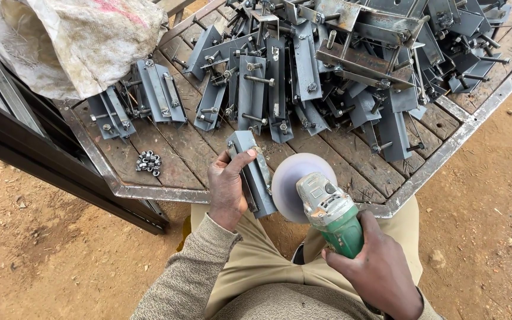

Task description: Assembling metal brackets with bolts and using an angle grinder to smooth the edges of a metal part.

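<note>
Left hand (227,188) fingers (241,160) wrapped around a grey steel bracket (255,173), its long axis running away from the body. Right hand (377,264) clamped on a green angle grinder (330,213), disc (294,184) just right of those fingers, seemingly touching the bracket. Both at the counter (167,151) edge.

A bulging white woven sack (72,41), grimy and marked with faint pink, slumps on the far left corner of the workbench (149,192); possibly plastic-weave. No labels, signs or screens appear.
</note>
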